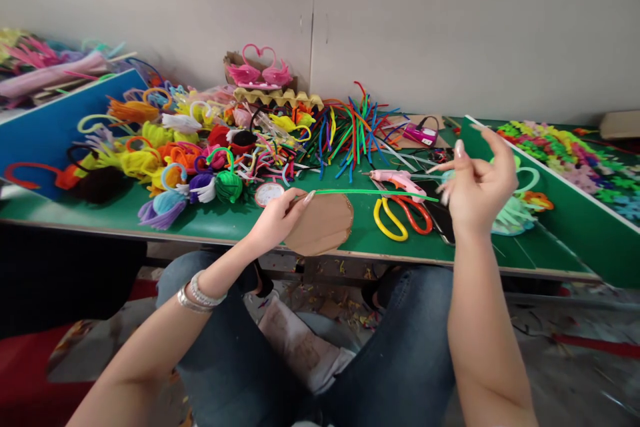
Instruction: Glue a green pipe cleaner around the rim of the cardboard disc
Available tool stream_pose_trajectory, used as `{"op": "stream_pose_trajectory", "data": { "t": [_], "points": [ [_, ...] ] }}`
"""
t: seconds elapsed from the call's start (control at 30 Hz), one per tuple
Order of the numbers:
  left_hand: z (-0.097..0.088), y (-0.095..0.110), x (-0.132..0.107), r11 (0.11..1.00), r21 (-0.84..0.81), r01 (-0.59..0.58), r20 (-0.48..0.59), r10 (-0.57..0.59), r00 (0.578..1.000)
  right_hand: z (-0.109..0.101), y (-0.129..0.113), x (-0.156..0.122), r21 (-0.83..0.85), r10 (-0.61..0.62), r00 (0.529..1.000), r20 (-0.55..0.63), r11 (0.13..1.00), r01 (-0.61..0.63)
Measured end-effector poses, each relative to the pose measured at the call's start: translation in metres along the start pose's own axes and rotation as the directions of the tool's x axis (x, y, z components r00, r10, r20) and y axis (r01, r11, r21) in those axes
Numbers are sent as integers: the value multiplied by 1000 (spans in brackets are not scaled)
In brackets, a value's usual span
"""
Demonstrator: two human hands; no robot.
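Note:
A green pipe cleaner (370, 193) is stretched level between my two hands above the front of the green table (210, 223). My left hand (277, 217) pinches its left end and also holds a round brown cardboard disc (323, 223) against it. My right hand (477, 190) pinches the right end, with the other fingers spread. Just behind the pipe cleaner lie a pink glue gun (400, 180) and two pairs of scissors, one yellow-handled (390, 220) and one red-handled (415, 213).
Several fluffy pipe-cleaner figures (165, 160) crowd the table's left half. A loose heap of coloured pipe cleaners (350, 127) lies at the middle back. Two pink swans (260, 70) stand on cardboard by the wall. A green board (565, 213) with flowers slopes at the right.

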State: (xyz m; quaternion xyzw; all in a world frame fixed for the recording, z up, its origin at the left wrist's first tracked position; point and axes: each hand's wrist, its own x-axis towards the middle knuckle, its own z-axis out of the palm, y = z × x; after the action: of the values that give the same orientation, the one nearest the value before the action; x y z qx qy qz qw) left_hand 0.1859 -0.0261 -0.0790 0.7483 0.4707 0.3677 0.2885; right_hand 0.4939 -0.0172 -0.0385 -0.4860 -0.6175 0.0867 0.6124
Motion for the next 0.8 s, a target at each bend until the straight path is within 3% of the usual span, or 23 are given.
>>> {"op": "stream_pose_trajectory", "data": {
  "t": [0.07, 0.1, 0.17, 0.23, 0.33, 0.57, 0.8],
  "points": [
    [0, 0, 0, 1000, 5, -4, 4, 4, 1000, 3, -6, -1, -154, -116, 989, -89, 983, 101],
    [0, 0, 0, 1000, 12, -8, 6, 8, 1000, 6, -11, -3, -236, -180, 982, -59, 958, 162],
    [0, 1, 0, 999, 27, -23, 9, 22, 1000, 17, -19, -7, -335, -239, 956, 168, 899, 283],
    [0, 2, -1, 999, 34, -42, 9, 41, 999, 27, -24, -13, -343, -208, 884, 419, 865, 366],
    [0, 3, -2, 997, 38, -73, -6, 73, 997, 37, -26, -21, -321, -160, 779, 606, 847, 424],
    [-1, 2, -4, 990, 62, -124, -11, 124, 992, 40, -28, -27, -267, -267, 766, 584, 828, 492],
    [-1, -1, -5, 983, 89, -162, -13, 164, 986, 42, -30, -29, -205, -297, 744, 599, 841, 500]
  ]
}}
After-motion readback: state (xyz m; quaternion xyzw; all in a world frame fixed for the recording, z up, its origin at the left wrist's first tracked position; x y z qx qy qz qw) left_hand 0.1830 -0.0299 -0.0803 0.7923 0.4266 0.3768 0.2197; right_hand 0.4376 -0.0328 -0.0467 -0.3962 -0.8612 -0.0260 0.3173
